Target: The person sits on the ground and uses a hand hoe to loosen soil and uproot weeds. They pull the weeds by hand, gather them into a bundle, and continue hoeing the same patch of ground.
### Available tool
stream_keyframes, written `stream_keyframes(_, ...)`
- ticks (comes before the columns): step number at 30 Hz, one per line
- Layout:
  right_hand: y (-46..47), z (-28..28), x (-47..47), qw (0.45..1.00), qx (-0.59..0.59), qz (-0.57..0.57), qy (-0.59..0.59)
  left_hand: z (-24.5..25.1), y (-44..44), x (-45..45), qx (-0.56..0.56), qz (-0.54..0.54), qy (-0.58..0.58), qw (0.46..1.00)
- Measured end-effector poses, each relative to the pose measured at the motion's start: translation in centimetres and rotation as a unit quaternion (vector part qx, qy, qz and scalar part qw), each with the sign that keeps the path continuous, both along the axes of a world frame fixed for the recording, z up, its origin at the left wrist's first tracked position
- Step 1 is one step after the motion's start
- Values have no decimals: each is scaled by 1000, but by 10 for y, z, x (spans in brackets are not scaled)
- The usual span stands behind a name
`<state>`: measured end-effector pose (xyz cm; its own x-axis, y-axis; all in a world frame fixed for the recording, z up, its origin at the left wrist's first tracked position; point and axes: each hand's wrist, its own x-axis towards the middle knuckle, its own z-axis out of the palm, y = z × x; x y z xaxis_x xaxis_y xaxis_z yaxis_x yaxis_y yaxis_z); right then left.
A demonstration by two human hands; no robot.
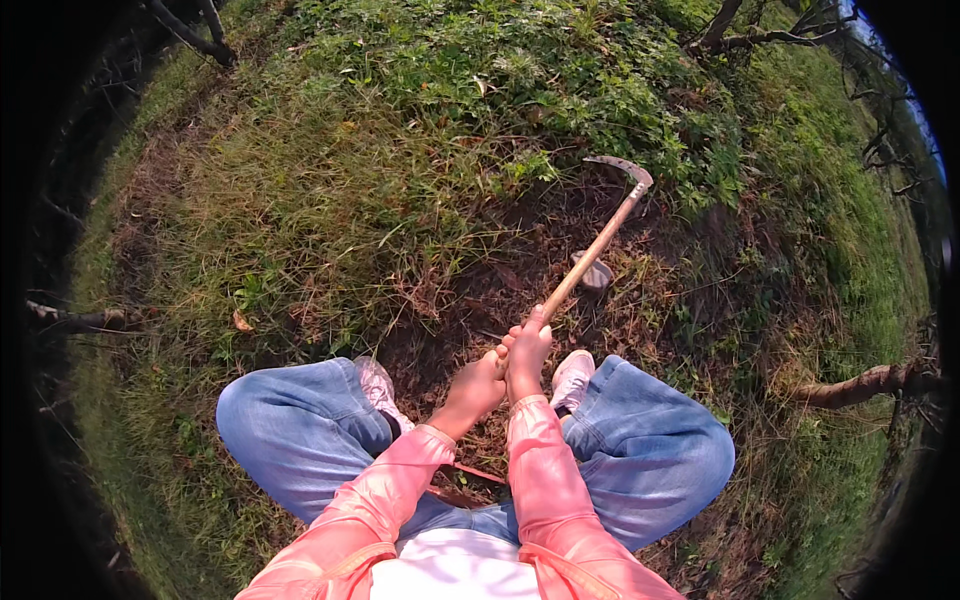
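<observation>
Both my hands grip the wooden handle of a sickle (592, 251). My left hand (478, 386) is closed around the handle's near end. Just ahead of it and touching it, my right hand (527, 356) wraps the handle. The shaft slants away to the upper right. Its curved metal blade (626, 166) points left, over or against dark soil where the green weeds begin; whether it touches them I cannot tell. Beneath the shaft's middle lies a greyish stone (596, 276), partly covered by it.
Low leafy weeds (525, 67) grow thickly ahead, with drying grass (300, 202) to the left. My knees are bent wide, a shoe (574, 375) on either side of my hands. Bare branches reach in at the right (862, 386), left (75, 319) and upper corners.
</observation>
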<state>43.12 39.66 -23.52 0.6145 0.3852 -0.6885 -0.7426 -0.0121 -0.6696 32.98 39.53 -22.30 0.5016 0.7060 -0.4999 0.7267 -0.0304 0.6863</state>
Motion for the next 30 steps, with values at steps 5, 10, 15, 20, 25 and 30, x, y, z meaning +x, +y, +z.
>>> stream_keyframes(5,54,-17,74,981,-129,74,-128,-24,50,68,2,-27,-47,999)
stream_keyframes(10,61,-54,72,898,-285,219,-254,-34,48,65,-458,155,-154,862)
stream_keyframes(15,43,-78,51,893,-290,204,-276,-37,29,49,-471,184,-165,847)
stream_keyframes(20,37,-69,64,908,-286,217,-215,-40,22,54,-434,161,-144,874)
stream_keyframes(25,23,-58,51,926,-247,228,-170,-38,10,41,-417,160,-140,883)
stream_keyframes(30,10,-59,31,937,-236,231,-112,-26,-3,24,-363,171,-79,912)
